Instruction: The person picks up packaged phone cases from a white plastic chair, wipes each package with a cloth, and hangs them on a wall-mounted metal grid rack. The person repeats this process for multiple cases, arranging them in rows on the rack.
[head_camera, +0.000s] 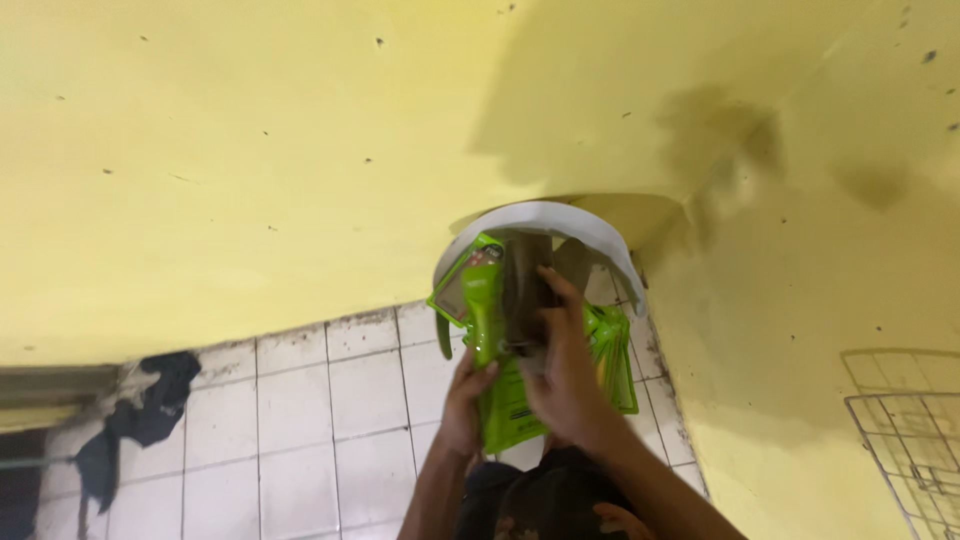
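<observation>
Just below the middle of the frame, both hands are up at the white corner shelf (590, 235), where the yellow walls (250, 170) meet. The left hand (462, 405) grips the lower end of a bright green refill pouch (492, 350), fingers curled round it from below. The right hand (565, 375) lies over the front of the bundle, fingers spread and pressing; whether it truly clasps anything I cannot tell, since its back faces us. A second green pouch (612, 345) hangs at the right of the cluster, and something dark sits between them that I can't make out.

The worry, to my eye: the pouches are slick and floppy, held at arm's reach. If the right hand lifts off, the loose one could slide out and drop onto the white tiled floor (330, 400). The shelf looks crowded too, so a nudge might tip the dark thing off its edge. A dark cloth (150, 410) lies at the lower left, well apart.
</observation>
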